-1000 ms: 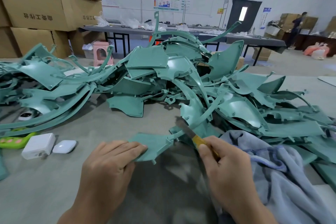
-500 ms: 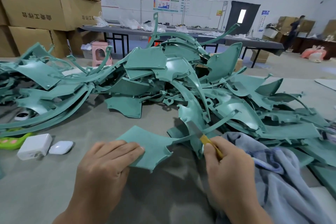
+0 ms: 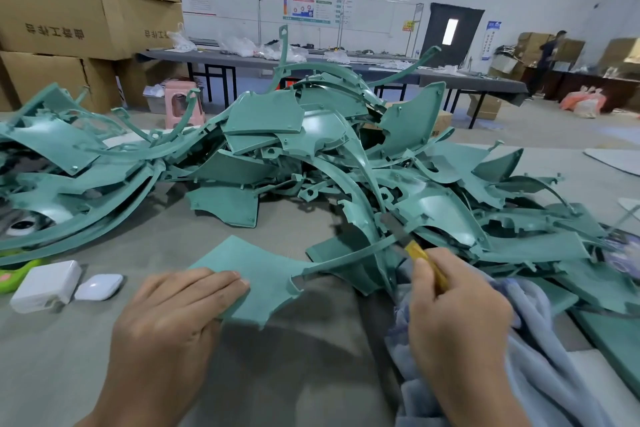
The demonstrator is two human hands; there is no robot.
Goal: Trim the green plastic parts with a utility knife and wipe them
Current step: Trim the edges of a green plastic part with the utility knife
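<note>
L hand (image 3: 173, 315) holds the flat green plastic panel (image 3: 256, 270) by its near corner, just above the grey table (image 3: 294, 374); fingers straight on top, thumb hidden, prob. underneath. R hand (image 3: 457, 319) grips a yellow-handled utility knife (image 3: 415, 250), blade against the panel's thin curved arm. Blue-grey cloth (image 3: 540, 374) lies under R wrist; pile of green plastic parts (image 3: 311, 156) behind.

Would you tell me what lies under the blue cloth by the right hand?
The blue cloth drapes over the grey table, and green parts of the pile disappear behind its upper edge. Whatever else it covers is hidden.
</note>
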